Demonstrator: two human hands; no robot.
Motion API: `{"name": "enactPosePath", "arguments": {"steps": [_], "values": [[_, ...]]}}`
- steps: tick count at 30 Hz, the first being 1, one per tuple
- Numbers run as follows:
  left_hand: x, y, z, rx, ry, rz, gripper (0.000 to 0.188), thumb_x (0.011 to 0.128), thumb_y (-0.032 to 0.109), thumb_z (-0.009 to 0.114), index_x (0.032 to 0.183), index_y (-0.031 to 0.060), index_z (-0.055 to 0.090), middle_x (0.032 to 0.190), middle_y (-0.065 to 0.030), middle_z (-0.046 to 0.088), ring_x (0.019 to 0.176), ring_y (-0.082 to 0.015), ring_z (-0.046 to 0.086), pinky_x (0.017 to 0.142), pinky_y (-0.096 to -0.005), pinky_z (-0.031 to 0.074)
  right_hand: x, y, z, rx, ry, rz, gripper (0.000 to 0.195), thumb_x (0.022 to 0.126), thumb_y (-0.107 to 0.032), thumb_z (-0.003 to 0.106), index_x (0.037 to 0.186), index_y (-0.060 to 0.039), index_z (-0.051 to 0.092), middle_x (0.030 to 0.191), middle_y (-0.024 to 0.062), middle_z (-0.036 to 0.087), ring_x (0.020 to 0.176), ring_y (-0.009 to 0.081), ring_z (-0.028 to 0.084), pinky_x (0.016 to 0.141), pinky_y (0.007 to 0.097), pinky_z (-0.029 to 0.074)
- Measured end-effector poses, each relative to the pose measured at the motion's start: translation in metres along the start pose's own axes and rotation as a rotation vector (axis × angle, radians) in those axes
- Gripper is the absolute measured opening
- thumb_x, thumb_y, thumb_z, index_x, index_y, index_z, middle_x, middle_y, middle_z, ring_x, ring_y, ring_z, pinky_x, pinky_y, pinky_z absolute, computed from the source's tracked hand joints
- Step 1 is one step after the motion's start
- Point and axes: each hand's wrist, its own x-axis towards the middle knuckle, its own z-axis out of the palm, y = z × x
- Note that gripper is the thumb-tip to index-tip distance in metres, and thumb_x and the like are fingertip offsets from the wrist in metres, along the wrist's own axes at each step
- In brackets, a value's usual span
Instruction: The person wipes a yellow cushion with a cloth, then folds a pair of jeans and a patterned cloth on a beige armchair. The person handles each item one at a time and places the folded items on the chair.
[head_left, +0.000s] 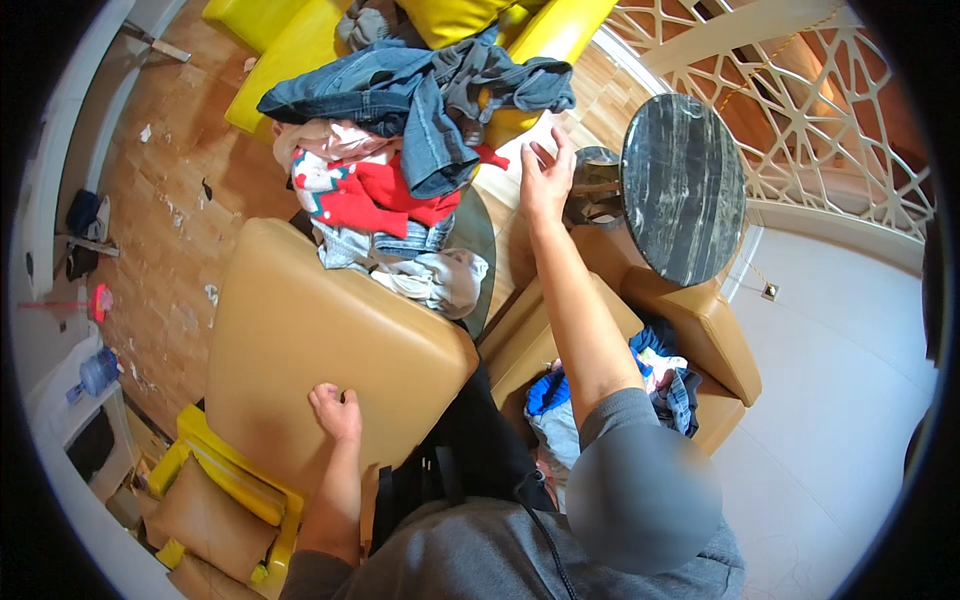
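Note:
My right hand reaches forward past the clothes pile, its fingers apart and nothing in them. Nearest to it are the red sleeve end of a knitted sweater and the denim garments. My left hand hangs over the tan leather ottoman, loosely curled, with a gap between thumb and fingers and nothing visible in it. Beyond the ottoman, the heap also has a pale pink garment, a light grey one and crumpled white cloth. The heap partly covers a dark round tabletop.
At right stands a black marble-patterned round table, beside a tan armchair holding more clothes. Yellow seating is at the top. Scraps litter the wooden floor. A yellow-framed chair with cushions is lower left.

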Motion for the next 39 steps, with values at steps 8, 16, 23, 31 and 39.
{"name": "enactPosePath", "arguments": {"steps": [8,16,23,31,39], "values": [[0.002,-0.001,-0.002,0.044,0.002,0.005,0.028,0.075,0.008,0.069,0.098,0.004,0.052,0.105,-0.0154,0.052,0.098,-0.0334,0.059,0.089,-0.0463,0.049,-0.062,0.0,0.095,-0.365,-0.304,0.196,0.107,0.07,-0.043,0.092,0.148,0.0043,0.036,0.147,0.0339,0.041,0.135,0.0454,0.047,0.111,0.0476,0.043],[0.007,0.007,-0.002,-0.253,-0.041,-0.046,0.028,0.086,0.012,0.071,0.107,0.003,0.055,0.109,-0.0115,0.055,0.102,-0.0271,0.06,0.093,-0.042,0.05,-0.067,-0.005,0.107,-0.105,-0.552,0.009,0.029,0.08,-0.023,0.074,0.096,0.0009,0.068,0.094,0.025,0.07,0.092,0.0436,0.069,0.084,0.0482,0.054],[0.074,0.168,-0.043,-1.041,-0.214,-0.122,0.054,0.103,0.034,0.065,0.144,0.0028,0.05,0.139,-0.0145,0.057,0.129,-0.0269,0.056,0.11,-0.0386,0.043,-0.133,-0.051,0.086,0.214,-0.98,-0.026,0.022,0.077,-0.013,0.075,0.09,0.0012,0.064,0.088,0.0176,0.062,0.085,0.0315,0.067,0.076,0.0413,0.053],[0.113,0.225,-0.057,-1.316,-0.355,0.018,0.032,0.097,0.009,0.071,0.127,-0.0006,0.065,0.121,-0.0058,0.07,0.109,-0.0138,0.064,0.098,-0.0303,0.05,-0.167,-0.082,0.034,0.478,-1.245,0.587,0.028,0.095,-0.002,0.068,0.123,-0.0032,0.064,0.098,0.0,0.065,0.088,0.0134,0.065,0.074,0.0293,0.053],[0.059,0.21,-0.046,-0.55,-0.271,0.456,0.029,0.088,-0.004,0.067,0.117,-0.0002,0.07,0.099,-0.0109,0.063,0.092,-0.0221,0.066,0.085,-0.0304,0.052,-0.054,-0.095,0.12,-0.202,-0.328,-0.102,0.113,0.075,-0.05,0.088,0.155,0.0062,0.03,0.152,0.0321,0.039,0.143,0.0416,0.04,0.117,0.0459,0.036]]}}
